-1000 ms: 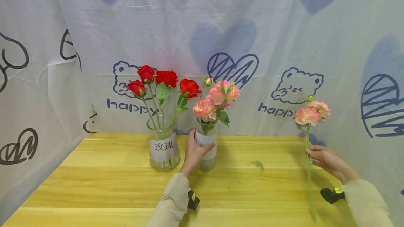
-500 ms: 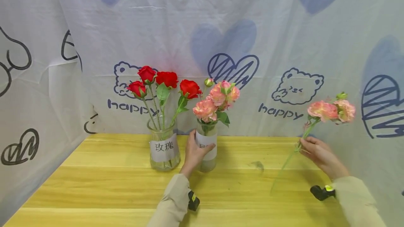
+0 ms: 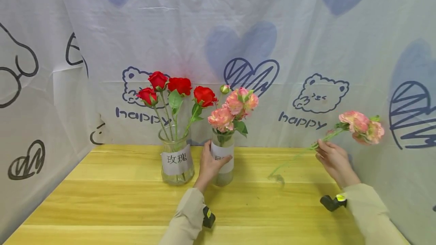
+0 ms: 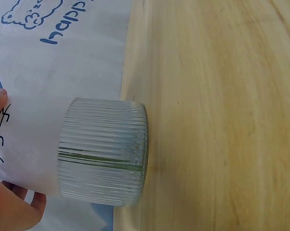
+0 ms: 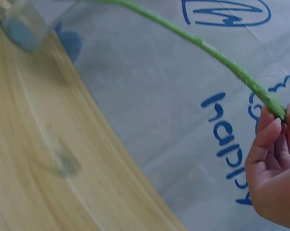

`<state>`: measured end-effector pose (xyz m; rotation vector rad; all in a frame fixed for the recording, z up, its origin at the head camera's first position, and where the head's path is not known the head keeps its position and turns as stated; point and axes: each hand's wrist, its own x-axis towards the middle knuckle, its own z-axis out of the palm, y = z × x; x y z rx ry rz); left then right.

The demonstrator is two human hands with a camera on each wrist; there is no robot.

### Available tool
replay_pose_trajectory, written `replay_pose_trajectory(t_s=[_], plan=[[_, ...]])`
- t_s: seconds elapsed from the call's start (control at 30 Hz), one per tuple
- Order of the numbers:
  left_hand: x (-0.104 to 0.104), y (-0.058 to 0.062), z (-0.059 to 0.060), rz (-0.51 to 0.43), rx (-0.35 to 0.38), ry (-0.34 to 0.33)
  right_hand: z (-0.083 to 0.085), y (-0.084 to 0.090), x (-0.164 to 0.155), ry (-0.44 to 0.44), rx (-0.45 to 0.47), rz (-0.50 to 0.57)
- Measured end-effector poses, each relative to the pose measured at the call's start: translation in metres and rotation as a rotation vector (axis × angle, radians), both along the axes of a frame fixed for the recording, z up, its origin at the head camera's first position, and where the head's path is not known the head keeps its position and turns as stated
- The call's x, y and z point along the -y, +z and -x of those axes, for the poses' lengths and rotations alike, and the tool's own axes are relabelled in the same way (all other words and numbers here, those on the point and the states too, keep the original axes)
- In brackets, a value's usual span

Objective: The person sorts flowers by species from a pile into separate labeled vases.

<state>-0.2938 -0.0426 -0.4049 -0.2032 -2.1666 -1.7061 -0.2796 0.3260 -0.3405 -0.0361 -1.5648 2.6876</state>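
A makeshift staged corner, more a small recording booth than a lived-in room: a white sheet printed with blue hearts, bears and "happy" hangs as walls on three sides of a yellow wooden worktop, where glass vases carry handwritten paper labels.

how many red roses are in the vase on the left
4, all in the labelled glass vase: one rose lowest at the left, one highest, one beside it in the middle, one at the right. More may be hidden behind these.
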Motion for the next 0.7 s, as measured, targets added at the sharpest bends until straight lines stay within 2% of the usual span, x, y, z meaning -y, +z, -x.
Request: replay_pose_trajectory(t_s=[0.17,0.7], plan=[[0.0,0.0,0.0,-0.001,-0.001,0.001,0.001,0.005,0.009,-0.035,0.005,0.033],[0.0,-0.001,0.0,0.009,-0.016,0.015,0.005,0.022,0.031,-0.042,-0.066,0.156]])
